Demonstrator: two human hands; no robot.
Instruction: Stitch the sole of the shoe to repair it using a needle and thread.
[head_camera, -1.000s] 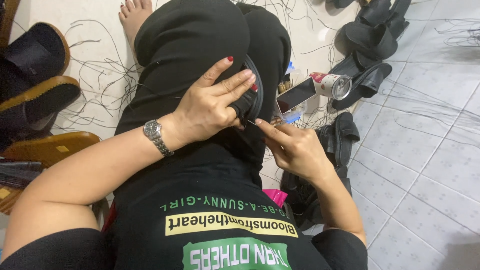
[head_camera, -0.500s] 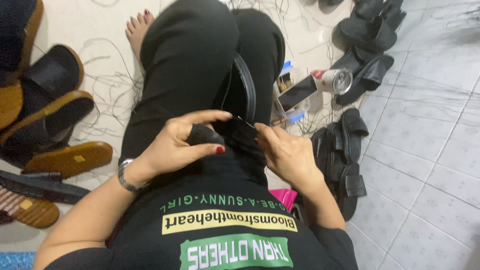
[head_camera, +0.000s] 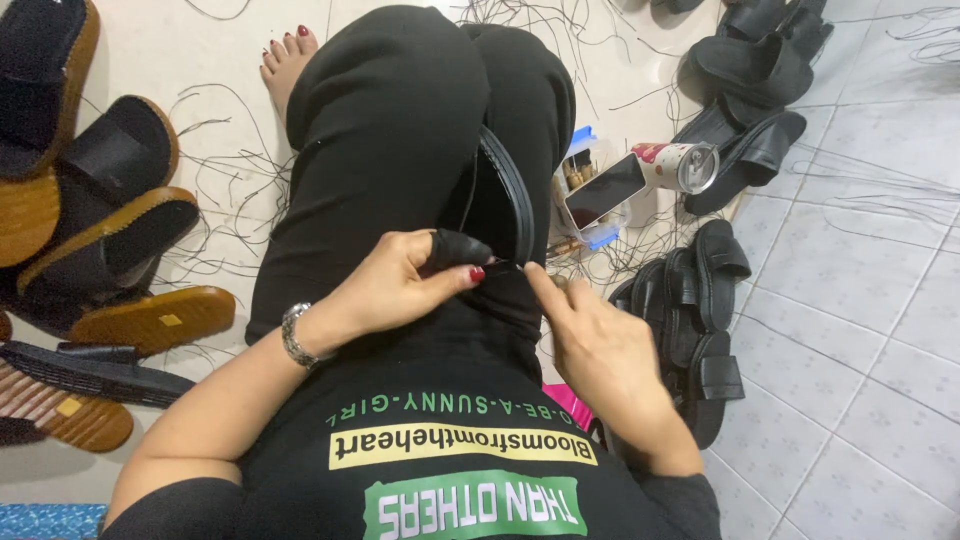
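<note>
- Tiled floor (head_camera: 880, 300), pale; I sit on it with legs crossed, loose black threads (head_camera: 230, 170) scattered around my knees.
- Black sandal (head_camera: 505, 195) stands on edge in my lap, sole facing right.
- Left hand (head_camera: 400, 285) closed: thumb and fingers pinch the sandal's black strap (head_camera: 455, 248) at its near end.
- Right hand (head_camera: 600, 355) loosely curled, index finger extended to the same spot on the strap; holds nothing that I can see, a needle or thread would be too small to tell.
- Progress, my read: this sandal is mid-work at the strap joint, not finished.
- Left edge of floor: brown-soled sandals (head_camera: 110, 240) piled up. Right side: all-black sandals (head_camera: 700, 320) stacked. Which pile is done, cannot tell.
- Beyond my knee: small box with a phone (head_camera: 605, 190) on it, drink can (head_camera: 680, 165) beside it.
</note>
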